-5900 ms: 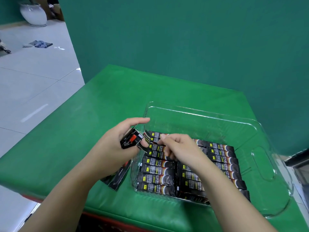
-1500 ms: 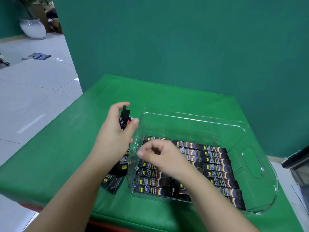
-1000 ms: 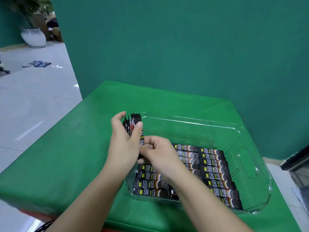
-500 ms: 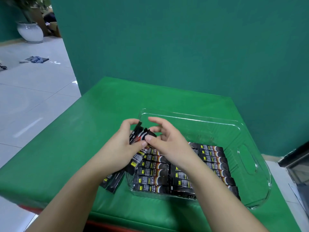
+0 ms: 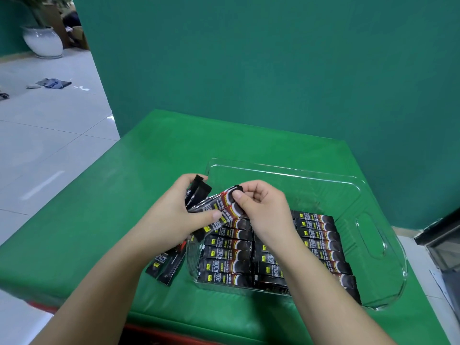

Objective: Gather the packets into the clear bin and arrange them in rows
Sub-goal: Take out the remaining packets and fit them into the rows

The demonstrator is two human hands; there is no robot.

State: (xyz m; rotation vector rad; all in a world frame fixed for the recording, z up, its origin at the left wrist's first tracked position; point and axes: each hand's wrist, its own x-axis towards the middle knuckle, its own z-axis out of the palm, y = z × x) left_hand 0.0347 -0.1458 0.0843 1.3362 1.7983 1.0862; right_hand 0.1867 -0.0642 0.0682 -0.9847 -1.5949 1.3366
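Green table (image 5: 104, 195) carries clear bin (image 5: 368, 235); rows of black packets (image 5: 226, 255) fill its near part. Left hand (image 5: 174, 220) grips a loose bundle (image 5: 196, 192) over the bin's left rim. Right hand (image 5: 261, 207) pinches one packet (image 5: 224, 200), possibly two. Stray packets (image 5: 164, 267) on the table.

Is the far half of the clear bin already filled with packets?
No, the far half of the clear bin is bare; the rows of packets fill only its near half.
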